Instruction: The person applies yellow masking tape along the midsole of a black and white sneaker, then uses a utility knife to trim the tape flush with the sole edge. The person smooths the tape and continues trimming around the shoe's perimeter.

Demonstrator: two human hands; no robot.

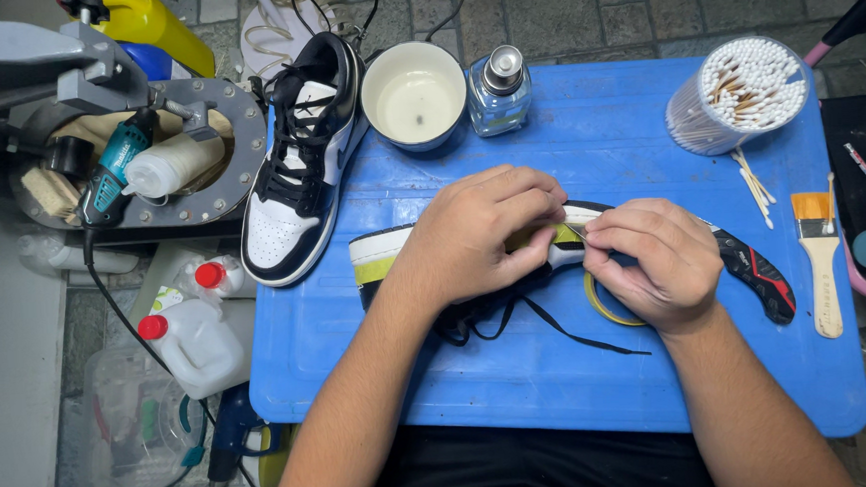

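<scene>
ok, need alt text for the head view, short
Two hands, left hand and right hand, press yellow tape along the sole of a black-and-white sneaker lying on a blue table. A matching sneaker, white bowl, cotton swabs, a utility knife and a brush lie around it.

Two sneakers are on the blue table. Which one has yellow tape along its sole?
The sneaker under both hands, lying on its side mid-table, has yellow tape on its sole edge. The other sneaker, upright at the table's left edge, has none.
</scene>
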